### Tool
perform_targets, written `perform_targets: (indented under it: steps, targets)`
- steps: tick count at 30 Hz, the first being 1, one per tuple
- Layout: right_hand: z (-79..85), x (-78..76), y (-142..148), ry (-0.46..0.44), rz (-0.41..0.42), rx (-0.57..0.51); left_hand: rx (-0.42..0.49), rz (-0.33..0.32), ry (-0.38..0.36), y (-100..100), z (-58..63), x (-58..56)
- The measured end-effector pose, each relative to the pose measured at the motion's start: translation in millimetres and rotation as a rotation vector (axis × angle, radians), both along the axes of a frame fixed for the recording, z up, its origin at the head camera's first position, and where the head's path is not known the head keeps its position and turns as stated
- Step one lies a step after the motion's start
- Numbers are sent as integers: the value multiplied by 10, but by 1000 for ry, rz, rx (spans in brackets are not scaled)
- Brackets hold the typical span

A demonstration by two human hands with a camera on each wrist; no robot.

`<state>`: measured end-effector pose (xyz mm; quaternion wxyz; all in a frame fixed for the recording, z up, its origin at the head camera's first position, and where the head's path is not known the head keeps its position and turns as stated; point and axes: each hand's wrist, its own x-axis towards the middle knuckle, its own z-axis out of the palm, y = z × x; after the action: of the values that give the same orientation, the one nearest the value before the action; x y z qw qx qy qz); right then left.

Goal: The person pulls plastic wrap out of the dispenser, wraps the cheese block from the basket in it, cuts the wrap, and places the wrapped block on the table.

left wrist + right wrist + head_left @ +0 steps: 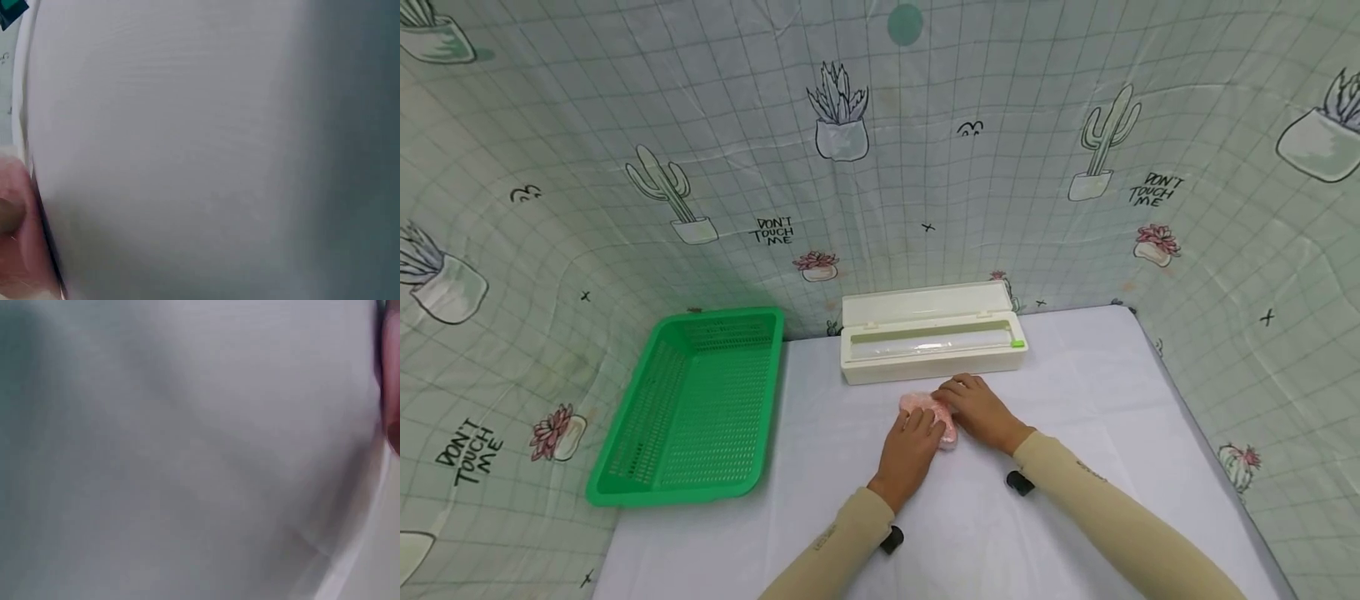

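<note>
A pink object (916,402) in clear, shiny wrap lies on the white cloth, in front of the cling film dispenser (936,366). My left hand (905,460) grips its near left side, fingers bent over the top and hiding part of it. At the far right edge, my right hand (987,414) pinches it with curled fingers. The left wrist view catches the pink side (14,178) and a fingertip (9,215) against it. In the right wrist view only a pink sliver (392,369) shows at the border. What the pink object is, I cannot tell.
The dispenser's lid (925,306) stands raised, with a roll of film (932,342) inside and a green slider (1017,343) at its right end. To the left sits a green plastic basket (677,495). A patterned curtain (880,192) rises behind the white-covered table (1097,375).
</note>
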<state>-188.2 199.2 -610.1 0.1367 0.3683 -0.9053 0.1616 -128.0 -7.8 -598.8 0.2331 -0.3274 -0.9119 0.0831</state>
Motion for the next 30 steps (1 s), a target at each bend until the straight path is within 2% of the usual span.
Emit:
perform_targets:
  steps: [2,5,7,10,12,14,15,18,21,24,27,30]
  targets:
    - [49,18,21,-66,-7,-53,59,-2,12,-31,16,14]
    - [162,72,77,-201,-13,-182,242,11,-76,-102,77,65]
    - [238,115,107,-285,-25,-271,436,32,-204,-144,128,97]
    - [316,170,111,-385,-58,-362,787,66,-470,-193,199,135]
    - [347,194,90,-428,-94,-383,982,97,-629,-212,231,140]
    - [367,202,62,-451,-133,-380,1093,136,-740,-228,241,129]
    - [369,203,46,-456,-155,-366,1121,151,-778,-235,238,118]
    - [354,213,-1,-432,-198,-293,1103,197,-828,-244,198,104]
    - [312,220,-60,-396,-236,-234,999,244,-785,-239,132,88]
    - [279,231,-116,-362,-264,-207,881,276,-692,-229,82,71]
    - [259,243,-143,-337,-279,-184,822,250,-636,-237,78,53]
    - [258,258,-134,-299,-257,-139,757,197,-619,-272,100,52]
